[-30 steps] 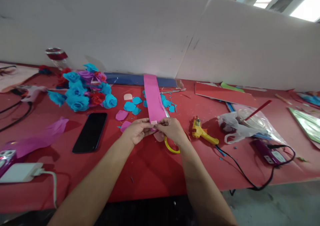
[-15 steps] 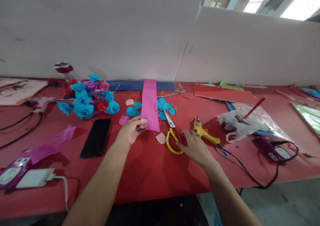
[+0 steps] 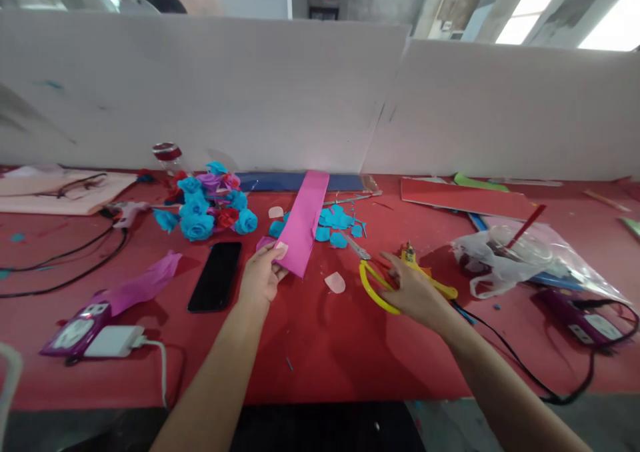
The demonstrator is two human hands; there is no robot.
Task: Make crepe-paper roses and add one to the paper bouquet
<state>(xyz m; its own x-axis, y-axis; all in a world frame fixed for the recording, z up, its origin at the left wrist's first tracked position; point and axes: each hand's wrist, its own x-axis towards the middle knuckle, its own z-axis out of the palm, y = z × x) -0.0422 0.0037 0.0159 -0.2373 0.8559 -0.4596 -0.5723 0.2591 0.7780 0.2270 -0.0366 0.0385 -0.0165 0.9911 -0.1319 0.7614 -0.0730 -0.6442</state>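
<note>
My left hand pinches the near end of a magenta crepe paper strip together with a small pale pink paper petal. The strip slants away across the table, over some blue paper petals. To the right, my right hand has its fingers at the handles of yellow-handled scissors, the thumb by the near loop and the index finger stretched over the other. Their blades point away and left, towards the blue paper pieces. Between my hands lies another pale pink petal.
A yellow glue gun lies just beyond my right hand. Left are a black phone, paper roses and a pink glue gun. A plastic bag with a cup stands right. Behind rises a white partition.
The view has shifted. My left hand has swung the strip's near end left, so it now slants. The scissors' handles have moved right with my right hand.
</note>
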